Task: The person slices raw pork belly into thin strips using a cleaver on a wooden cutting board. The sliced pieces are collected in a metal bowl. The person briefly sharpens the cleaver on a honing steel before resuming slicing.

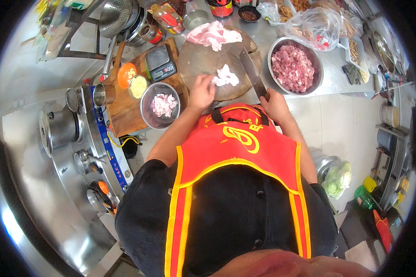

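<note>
A round wooden chopping block [201,60] lies before me on the steel counter. My right hand [275,105] grips the handle of a cleaver [251,71], its blade resting over the block's right side. At the block's near left edge is my left hand [202,90], its fingertips against a small pile of pale, fatty meat pieces [226,76]. Whether the fingers pinch any of it is hard to see. Farther back on the block sits a larger slab of raw meat [213,34].
Right of the block stands a steel bowl [320,74] of diced raw meat [293,68]. On the left, a wooden board [123,116] carries a digital scale [161,64], an orange bowl [125,74] and minced garlic [138,86]. A metal bowl [147,116] with fatty meat sits near my left forearm.
</note>
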{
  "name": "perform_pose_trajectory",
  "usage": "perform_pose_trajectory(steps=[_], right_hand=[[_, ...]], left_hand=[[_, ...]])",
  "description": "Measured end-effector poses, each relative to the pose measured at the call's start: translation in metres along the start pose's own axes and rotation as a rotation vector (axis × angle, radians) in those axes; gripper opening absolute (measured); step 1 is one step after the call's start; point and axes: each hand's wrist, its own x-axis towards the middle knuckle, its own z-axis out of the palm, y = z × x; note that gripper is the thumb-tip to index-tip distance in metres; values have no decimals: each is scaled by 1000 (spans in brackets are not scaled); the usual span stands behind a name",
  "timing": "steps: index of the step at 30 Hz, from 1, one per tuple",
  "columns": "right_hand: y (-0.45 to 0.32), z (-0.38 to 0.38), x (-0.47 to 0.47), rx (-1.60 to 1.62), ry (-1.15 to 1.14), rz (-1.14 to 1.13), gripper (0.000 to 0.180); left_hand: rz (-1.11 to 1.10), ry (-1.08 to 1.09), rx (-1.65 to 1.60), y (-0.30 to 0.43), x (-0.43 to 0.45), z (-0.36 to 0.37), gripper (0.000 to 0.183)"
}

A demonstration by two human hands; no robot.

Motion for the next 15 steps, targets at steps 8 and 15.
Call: perform_pose_trajectory(steps=[8, 15], right_hand=[[14, 13, -2, -111, 26, -74, 27], [17, 33, 16, -280, 0, 19, 25]], left_hand=[[46, -118, 9, 27, 9, -11, 42], [44, 65, -135, 10, 18, -43, 25]])
